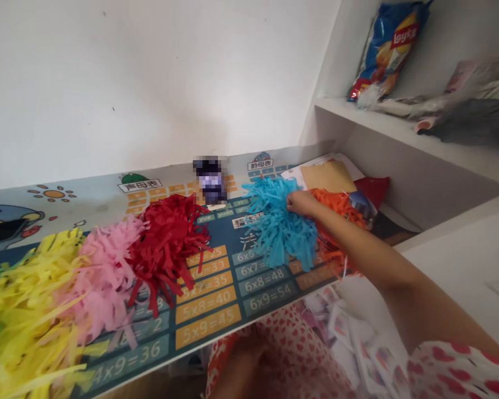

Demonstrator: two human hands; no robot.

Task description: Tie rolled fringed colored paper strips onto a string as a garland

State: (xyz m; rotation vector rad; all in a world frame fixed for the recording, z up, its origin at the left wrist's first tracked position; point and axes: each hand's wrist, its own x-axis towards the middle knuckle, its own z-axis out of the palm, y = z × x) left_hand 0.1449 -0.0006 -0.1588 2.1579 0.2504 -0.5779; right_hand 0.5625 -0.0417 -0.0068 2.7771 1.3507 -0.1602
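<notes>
My right hand [301, 203] is closed in a fist on a blue paper-strip pom-pom [274, 227], which fans out over the table. Right beside it, partly behind my forearm, lies an orange pom-pom [341, 221]. My left hand [249, 352] hangs low in front of the table edge, near my heart-print clothing; it is dark and smeared, so its fingers cannot be made out. Further left on the table sit a red pom-pom [168, 244], a pink pom-pom [102, 277] and a yellow pom-pom [33, 310], side by side and touching.
The table [208, 299] wears a printed learning mat with times tables. A pixelated phone-like item [212, 183] is by the wall. Papers and a brown envelope [330, 176] lie at the back right. A shelf [357, 113] above holds a chip bag [391, 50]. Below right are loose printed packets [349, 327].
</notes>
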